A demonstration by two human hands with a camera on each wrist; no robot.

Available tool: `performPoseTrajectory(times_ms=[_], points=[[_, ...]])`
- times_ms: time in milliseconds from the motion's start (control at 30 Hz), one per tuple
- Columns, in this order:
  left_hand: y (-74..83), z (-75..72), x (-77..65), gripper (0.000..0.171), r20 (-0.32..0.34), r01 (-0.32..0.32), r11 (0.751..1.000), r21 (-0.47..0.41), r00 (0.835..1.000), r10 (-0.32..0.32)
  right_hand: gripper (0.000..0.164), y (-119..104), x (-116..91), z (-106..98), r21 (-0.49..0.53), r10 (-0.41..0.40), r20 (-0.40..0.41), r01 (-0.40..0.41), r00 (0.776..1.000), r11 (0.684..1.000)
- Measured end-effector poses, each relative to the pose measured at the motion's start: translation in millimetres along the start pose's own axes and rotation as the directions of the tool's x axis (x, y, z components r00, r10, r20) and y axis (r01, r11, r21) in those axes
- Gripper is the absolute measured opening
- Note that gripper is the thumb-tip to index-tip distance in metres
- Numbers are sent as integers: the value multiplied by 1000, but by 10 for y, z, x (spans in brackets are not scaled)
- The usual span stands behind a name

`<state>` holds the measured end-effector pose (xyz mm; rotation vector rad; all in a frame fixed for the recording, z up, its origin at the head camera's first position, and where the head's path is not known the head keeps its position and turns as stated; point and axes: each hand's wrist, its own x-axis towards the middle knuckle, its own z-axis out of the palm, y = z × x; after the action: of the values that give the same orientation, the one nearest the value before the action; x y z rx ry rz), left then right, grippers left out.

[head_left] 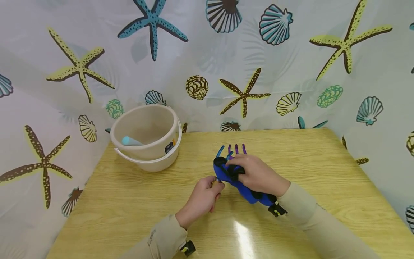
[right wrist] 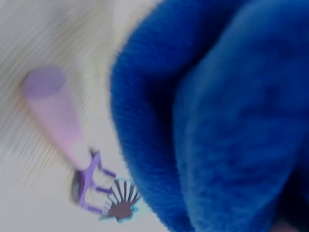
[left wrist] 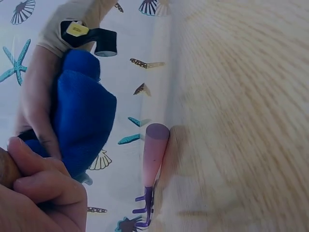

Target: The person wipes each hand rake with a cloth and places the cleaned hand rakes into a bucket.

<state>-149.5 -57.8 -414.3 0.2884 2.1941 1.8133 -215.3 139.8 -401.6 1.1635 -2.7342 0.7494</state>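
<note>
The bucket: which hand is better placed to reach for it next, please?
Left, I would judge: the left hand is nearer the bucket, though it holds a mostly hidden brownish thing. The right hand is farther away, gripping the blue cloth.

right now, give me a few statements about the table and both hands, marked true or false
1. The bucket stands on the table, left of both hands. True.
2. The right hand is empty. False: it grips the blue fabric item.
3. A light blue rod is inside the bucket. True.
4. The left hand reaches into the bucket. False: it is apart from the bucket, with its fingers curled round a yellow-brown object that is mostly hidden.
5. The rake with purple tines has a green handle. False: its handle is pink.
6. The rake lies on the table. True.
</note>
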Motion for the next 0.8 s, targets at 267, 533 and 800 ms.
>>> performPoseTrajectory(times_ms=[267,533,800], points=[[-200,-27,68,21,9,44,996,-84,999,-43,41,186,-25,85,-269,-40,-201,-15,979,963],[-73,-7,93,24,-26,51,976,-211,998,-58,43,278,-8,110,-470,-229,-374,30,899,882],[17,17,17,20,-31,73,984,-164,996,-79,36,103,-20,-23,-68,-87,-194,76,977,995]])
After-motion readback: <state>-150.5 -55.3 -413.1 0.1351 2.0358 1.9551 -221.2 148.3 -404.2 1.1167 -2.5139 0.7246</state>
